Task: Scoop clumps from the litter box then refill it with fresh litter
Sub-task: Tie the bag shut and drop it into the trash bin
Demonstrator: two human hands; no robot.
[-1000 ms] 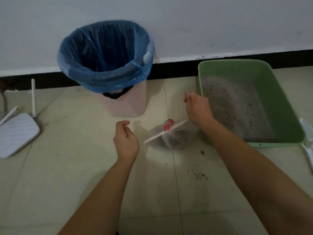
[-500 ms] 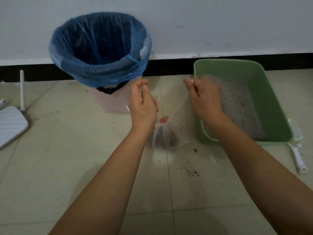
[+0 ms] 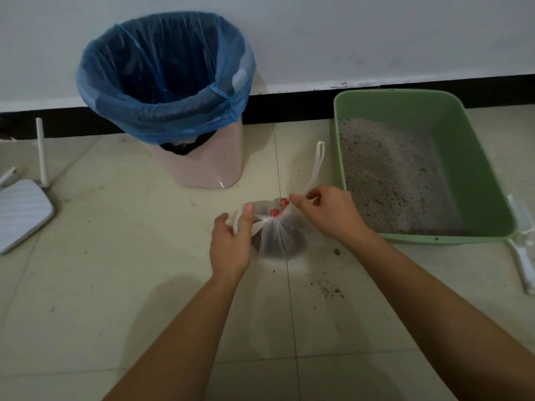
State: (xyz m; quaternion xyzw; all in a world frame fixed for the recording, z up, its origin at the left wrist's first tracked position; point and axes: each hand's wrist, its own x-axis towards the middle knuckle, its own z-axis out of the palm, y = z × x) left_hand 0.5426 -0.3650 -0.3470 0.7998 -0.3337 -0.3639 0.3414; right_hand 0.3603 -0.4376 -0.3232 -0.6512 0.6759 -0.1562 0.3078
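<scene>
A small clear plastic bag (image 3: 279,237) with red print and dark clumps inside sits on the floor tiles between my hands. My left hand (image 3: 231,241) pinches the bag's left handle at its gathered neck. My right hand (image 3: 327,212) pinches the right handle, whose white loop (image 3: 318,157) sticks up toward the wall. The green litter box (image 3: 477,175) stands to the right, with grey litter (image 3: 388,178) heaped along its left side. A white scoop (image 3: 522,250) lies on the floor past the box's right edge.
A pink bin (image 3: 199,166) lined with a blue bag (image 3: 162,79) stands at the back left against the wall. A white router (image 3: 20,209) with antennas lies at the far left. Litter crumbs (image 3: 330,290) are scattered on the tiles near the bag.
Both hands have dropped from spread-apart handles down to the bag's neck and closed in together. The handles now cross at the gathered neck.
</scene>
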